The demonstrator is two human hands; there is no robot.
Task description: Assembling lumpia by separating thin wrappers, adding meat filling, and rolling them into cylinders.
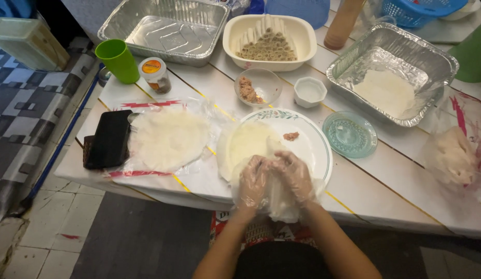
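My left hand point(253, 181) and my right hand point(294, 173), both in clear plastic gloves, press together on the near edge of a thin pale wrapper point(248, 142) lying on a white plate point(315, 147) with a floral rim. The fingers fold the wrapper's near part. A small lump of meat filling point(290, 136) sits on the plate beyond my right hand. A stack of round wrappers point(168, 138) lies on plastic to the left.
A glass bowl of filling point(256, 88), a small white cup point(309, 91), a cream dish of finished rolls point(269, 39), two foil trays point(168, 28) point(393, 72), a green cup point(118, 60), a spice jar point(155, 75), a black wallet point(108, 139) and a teal glass saucer point(350, 134) surround the plate.
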